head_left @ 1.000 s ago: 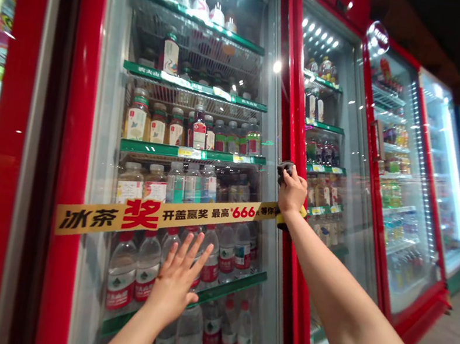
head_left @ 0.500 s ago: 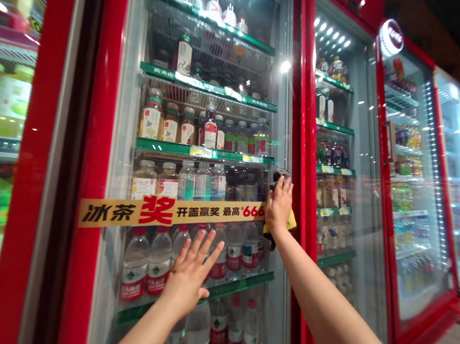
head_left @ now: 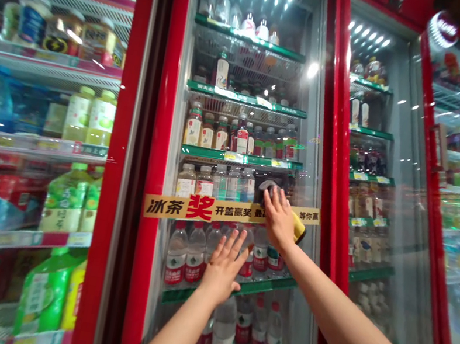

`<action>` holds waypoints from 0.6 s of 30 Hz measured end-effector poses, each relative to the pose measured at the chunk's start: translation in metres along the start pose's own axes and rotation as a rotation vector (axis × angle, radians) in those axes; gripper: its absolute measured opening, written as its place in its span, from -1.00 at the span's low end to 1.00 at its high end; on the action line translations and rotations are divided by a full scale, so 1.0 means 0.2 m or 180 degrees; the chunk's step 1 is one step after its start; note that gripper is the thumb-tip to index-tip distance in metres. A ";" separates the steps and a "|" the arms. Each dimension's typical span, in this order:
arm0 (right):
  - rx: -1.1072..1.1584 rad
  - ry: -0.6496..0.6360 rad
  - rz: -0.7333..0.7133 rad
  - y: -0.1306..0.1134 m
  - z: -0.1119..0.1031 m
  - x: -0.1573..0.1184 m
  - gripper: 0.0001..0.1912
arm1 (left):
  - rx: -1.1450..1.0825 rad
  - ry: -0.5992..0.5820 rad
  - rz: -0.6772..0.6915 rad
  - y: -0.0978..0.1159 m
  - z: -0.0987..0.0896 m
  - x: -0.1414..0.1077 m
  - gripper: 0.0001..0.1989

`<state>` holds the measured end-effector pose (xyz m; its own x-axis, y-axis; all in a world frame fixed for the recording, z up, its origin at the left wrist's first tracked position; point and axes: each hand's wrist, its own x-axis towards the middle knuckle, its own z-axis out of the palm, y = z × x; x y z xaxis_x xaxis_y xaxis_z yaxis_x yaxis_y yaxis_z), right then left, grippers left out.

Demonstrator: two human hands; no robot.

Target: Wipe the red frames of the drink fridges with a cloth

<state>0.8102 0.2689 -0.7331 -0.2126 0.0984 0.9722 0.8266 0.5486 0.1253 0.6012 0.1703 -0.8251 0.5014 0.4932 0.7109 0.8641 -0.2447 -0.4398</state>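
Note:
My right hand presses a dark grey and yellow cloth against the glass door of a red-framed drinks fridge. Its fingers lie over the cloth, which bunches out on both sides of the hand. The cloth and hand cover part of a yellow strip sticker running across the door. Lower and to the left, my left hand is open with fingers spread at the glass, holding nothing. Whether its palm touches the glass I cannot tell. Behind the door, bottles with red labels stand on shelves.
On the left, another fridge shows shelves of green bottles and other drinks. More red-framed glass-door fridges line up to the right. Bright lights reflect in the glass.
My right hand has slid left across the glass with the cloth, from near the door's right edge onto the sticker. My view has turned left. My left hand stays spread near the same spot.

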 end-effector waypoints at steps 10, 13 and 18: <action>0.0155 0.0034 0.0469 -0.17 0.00 0.14 -0.19 | 0.0342 -0.0033 -0.0399 -0.22 -0.26 -0.27 0.27; 0.0207 -0.0168 -0.0039 -0.31 0.00 0.14 -0.22 | 0.0426 -0.0041 -0.0468 -0.31 -0.32 -0.32 0.29; 0.0205 -0.0481 -0.0776 -0.34 -0.07 0.01 -0.27 | 0.0563 -0.0121 -0.0585 -0.42 -0.38 -0.41 0.35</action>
<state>0.7607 0.2210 -0.7378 -0.4800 0.0772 0.8738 0.7079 0.6223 0.3339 0.4907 0.0861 -0.8050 0.3317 0.5476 0.7682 0.9180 0.0002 -0.3965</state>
